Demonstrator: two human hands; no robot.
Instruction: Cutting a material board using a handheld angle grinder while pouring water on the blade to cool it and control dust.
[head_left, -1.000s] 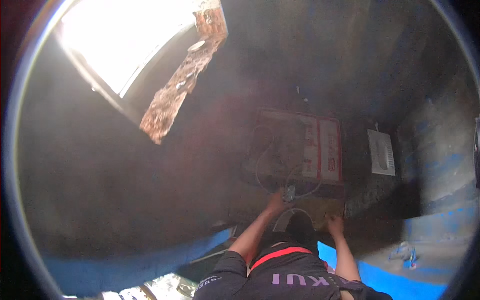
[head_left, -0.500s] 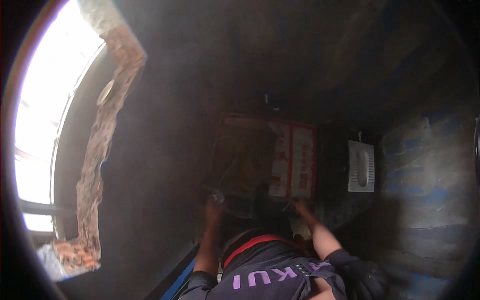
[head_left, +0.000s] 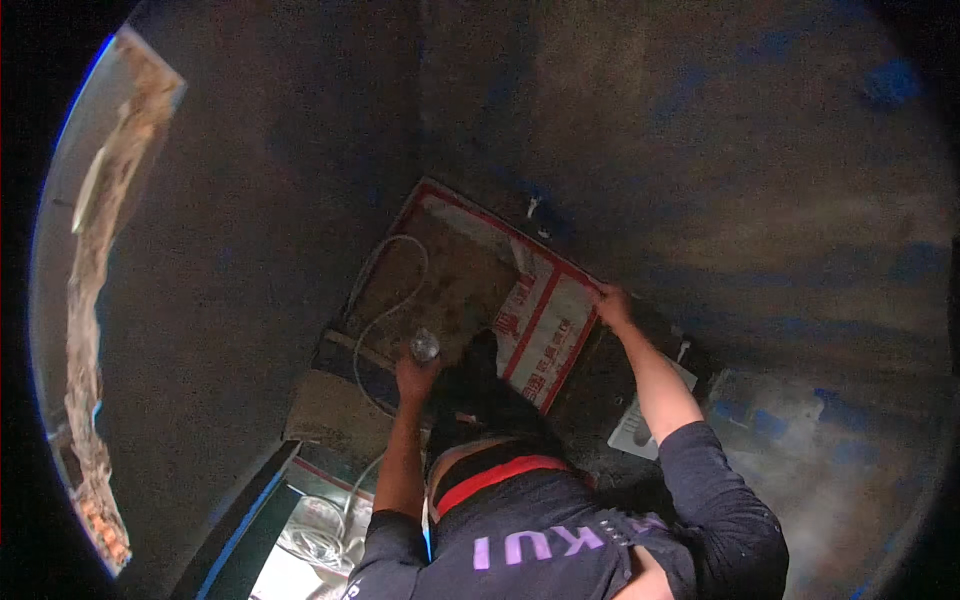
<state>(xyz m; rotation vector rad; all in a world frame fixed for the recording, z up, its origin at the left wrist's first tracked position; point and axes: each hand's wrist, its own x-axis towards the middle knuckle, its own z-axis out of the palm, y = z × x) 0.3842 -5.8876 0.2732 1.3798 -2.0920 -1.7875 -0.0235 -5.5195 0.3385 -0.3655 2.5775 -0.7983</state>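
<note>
Fingers (head_left: 609,298) at cardboard (head_left: 460,250), seemingly diagonal lengthwise

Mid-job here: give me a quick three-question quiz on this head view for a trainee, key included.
1. Which hand holds the clear, shiny object?

2. True or false: in the picture, the coil of white cable lies to the left of the squat toilet pan.

3. Where is the right hand?
A) On the coil of white cable
B) At the edge of the red-edged panel
C) Inside the squat toilet pan

Key:
1. The left hand.
2. True.
3. B.
</note>
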